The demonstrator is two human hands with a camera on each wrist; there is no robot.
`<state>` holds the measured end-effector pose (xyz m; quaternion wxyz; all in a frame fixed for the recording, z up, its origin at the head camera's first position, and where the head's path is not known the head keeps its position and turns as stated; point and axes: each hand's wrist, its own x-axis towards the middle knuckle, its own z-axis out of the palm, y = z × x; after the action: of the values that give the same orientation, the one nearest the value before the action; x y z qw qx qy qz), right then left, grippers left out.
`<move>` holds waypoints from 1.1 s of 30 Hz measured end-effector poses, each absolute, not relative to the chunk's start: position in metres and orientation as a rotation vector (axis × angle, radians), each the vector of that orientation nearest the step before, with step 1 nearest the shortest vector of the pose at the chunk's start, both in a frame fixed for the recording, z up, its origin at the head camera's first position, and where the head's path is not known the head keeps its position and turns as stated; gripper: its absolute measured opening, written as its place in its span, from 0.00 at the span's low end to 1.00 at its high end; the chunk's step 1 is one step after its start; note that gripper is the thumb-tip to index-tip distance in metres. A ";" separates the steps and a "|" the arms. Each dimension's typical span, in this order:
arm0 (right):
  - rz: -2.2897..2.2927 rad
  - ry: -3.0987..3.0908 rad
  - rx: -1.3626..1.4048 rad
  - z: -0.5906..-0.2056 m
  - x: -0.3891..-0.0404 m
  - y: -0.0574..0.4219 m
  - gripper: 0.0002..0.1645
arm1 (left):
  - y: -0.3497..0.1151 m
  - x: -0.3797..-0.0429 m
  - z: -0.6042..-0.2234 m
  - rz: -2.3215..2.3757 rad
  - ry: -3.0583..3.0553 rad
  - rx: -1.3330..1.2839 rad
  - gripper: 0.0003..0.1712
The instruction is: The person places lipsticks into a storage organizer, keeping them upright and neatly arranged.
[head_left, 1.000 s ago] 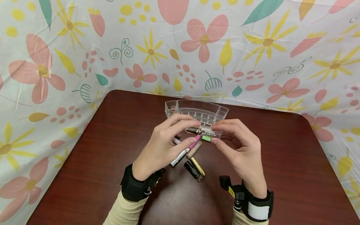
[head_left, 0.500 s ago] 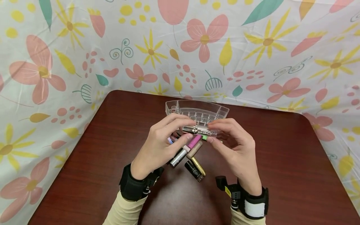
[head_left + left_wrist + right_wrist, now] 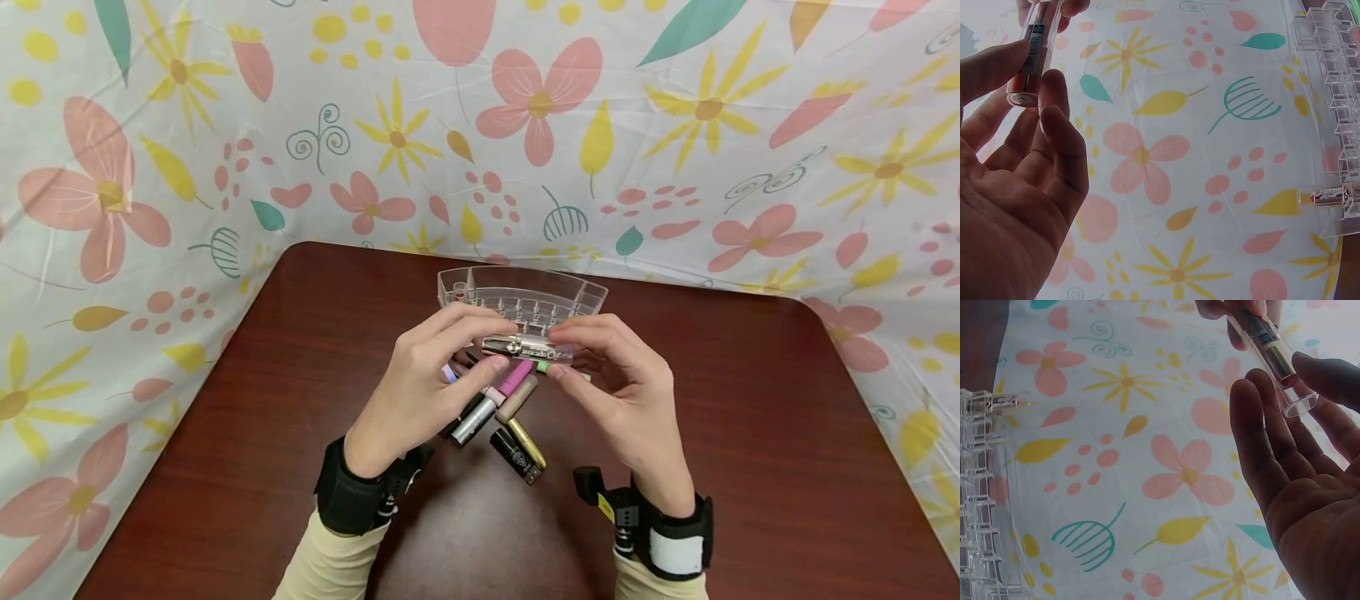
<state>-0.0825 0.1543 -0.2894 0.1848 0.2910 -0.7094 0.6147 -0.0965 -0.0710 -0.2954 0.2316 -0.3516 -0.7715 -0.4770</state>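
A lipstick (image 3: 527, 347) in a clear-capped tube lies sideways between both hands, above the table. My left hand (image 3: 429, 379) pinches its dark end; in the left wrist view that round base (image 3: 1022, 99) shows below the thumb. At the other end, my right hand (image 3: 628, 398) holds the clear cap (image 3: 1301, 405) between thumb and fingers. Under the hands lie loose cosmetic tubes, among them a pink tube (image 3: 515, 378), a silver tube (image 3: 474, 422), a taupe tube (image 3: 517, 398), a gold tube (image 3: 528, 443) and a black tube (image 3: 513, 456). Fingers partly cover others.
Behind the hands stands a clear plastic organizer (image 3: 536, 276) with small slots. One lipstick (image 3: 1330, 196) sits in an end slot. A flowered cloth (image 3: 360, 108) hangs behind the brown table (image 3: 757, 400).
Both hands have shifted slightly left with the lipstick, most of it in the first half second. The lettering on its tube has turned a little. The loose tubes lie where they were.
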 end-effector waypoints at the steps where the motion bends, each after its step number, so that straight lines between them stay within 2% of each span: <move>1: 1.722 -2.009 0.816 -0.289 -0.083 0.154 0.22 | -0.072 -0.097 -0.296 -1.313 -2.123 -0.966 0.15; 33: 1.663 -2.063 0.778 -0.290 -0.084 0.154 0.21 | -0.075 -0.103 -0.296 -1.245 -2.135 -0.986 0.16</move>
<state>-0.0838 0.1537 -0.2897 0.1888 0.2766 -0.7335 0.5914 -0.1031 -0.0747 -0.2957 0.2380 -0.3598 -0.7794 -0.4543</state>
